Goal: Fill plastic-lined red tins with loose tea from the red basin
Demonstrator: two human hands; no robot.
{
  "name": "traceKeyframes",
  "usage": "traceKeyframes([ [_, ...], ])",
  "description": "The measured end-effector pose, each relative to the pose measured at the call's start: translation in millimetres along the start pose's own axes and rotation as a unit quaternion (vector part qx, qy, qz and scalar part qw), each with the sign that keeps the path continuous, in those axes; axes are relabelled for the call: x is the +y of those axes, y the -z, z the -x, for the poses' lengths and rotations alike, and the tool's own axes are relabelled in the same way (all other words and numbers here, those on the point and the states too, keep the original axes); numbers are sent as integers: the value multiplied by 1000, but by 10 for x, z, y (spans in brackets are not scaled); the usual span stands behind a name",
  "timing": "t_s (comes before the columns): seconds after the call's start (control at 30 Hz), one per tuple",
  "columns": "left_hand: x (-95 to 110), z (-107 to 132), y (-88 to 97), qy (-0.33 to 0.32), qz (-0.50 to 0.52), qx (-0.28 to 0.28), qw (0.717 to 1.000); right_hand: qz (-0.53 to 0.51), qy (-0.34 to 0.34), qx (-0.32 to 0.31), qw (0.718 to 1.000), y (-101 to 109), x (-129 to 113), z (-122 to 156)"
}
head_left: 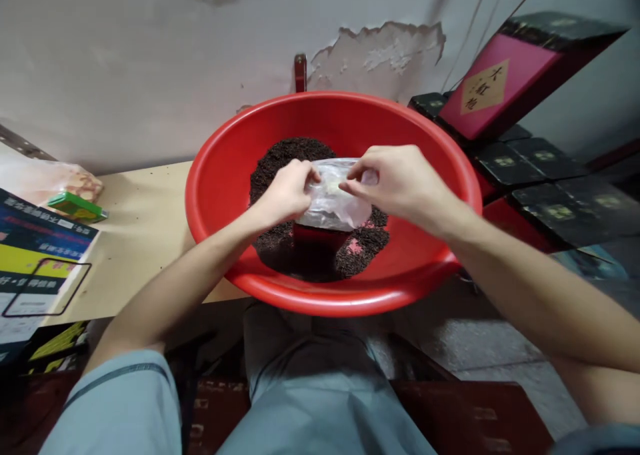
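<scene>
Lap (310, 375), in grey trousers, lies nearest the lens, below the front rim of the basin (220, 175). Left hand (285, 191) and right hand (395, 178) are both closed on the bag (335, 205). Each pinches its upper edge between thumb and fingertips, from opposite sides, so the clear film is stretched between them. The bag hangs over the middle of the basin, just above the leaves (285, 155). Whether its underside touches them cannot be told. Held there, anything falling from it would probably land in the heap and not on the floor (480, 348). A dark red shape (317, 235) sits directly beneath the bag, and what it is cannot be told. The leaves, dark and fine, form a low mound on the basin's bottom, leaving the red walls bare. The basin's left side rests on the corner of the table (140, 221) and its front overhangs the lap, which keeps it close to both forearms. What supports its right side is hidden. On the table, well to the left, lie a green box (77, 206) and printed cartons (35, 248). To the right, black tins (545, 168) are stacked in rows, with a pink box (500, 85) tilted above them. Behind stands a wall (150, 55) with flaked plaster.
</scene>
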State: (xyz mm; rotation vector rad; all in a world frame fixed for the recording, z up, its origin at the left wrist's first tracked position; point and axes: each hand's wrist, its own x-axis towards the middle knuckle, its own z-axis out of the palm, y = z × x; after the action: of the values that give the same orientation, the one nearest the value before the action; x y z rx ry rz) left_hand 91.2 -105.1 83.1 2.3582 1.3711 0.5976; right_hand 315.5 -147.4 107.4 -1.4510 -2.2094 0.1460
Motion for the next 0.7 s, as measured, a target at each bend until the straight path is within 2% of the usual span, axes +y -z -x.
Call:
traceKeyframes([
  [0.07,-50,2,-100,32,52,-59,996,-56,6,-17,998,-175,48,42],
  [0.13,-77,24,-91,59,117,-88,988,-127,7,-37,991,-336,86,68],
  [0.2,-76,67,11,79,142,-47,986,-195,0,-51,979,-445,112,64],
  [0.3,-31,133,210,100,107,69,987,-235,-5,-57,970,-480,134,9],
  [0.33,-10,145,257,103,91,89,986,-220,-5,-56,974,-460,132,-7],
  [0.4,30,145,302,101,55,90,989,-155,-8,-60,986,-388,94,-11],
  [0.47,62,116,297,91,20,56,994,-62,-5,-79,995,-291,-4,34],
  [0.53,87,76,279,79,14,16,997,51,14,-71,996,-194,-153,110],
  [0.63,126,43,274,50,42,-24,998,178,116,-35,976,-114,-365,167],
  [0.7,156,53,280,23,45,-43,998,172,195,-96,961,-146,-433,95],
])
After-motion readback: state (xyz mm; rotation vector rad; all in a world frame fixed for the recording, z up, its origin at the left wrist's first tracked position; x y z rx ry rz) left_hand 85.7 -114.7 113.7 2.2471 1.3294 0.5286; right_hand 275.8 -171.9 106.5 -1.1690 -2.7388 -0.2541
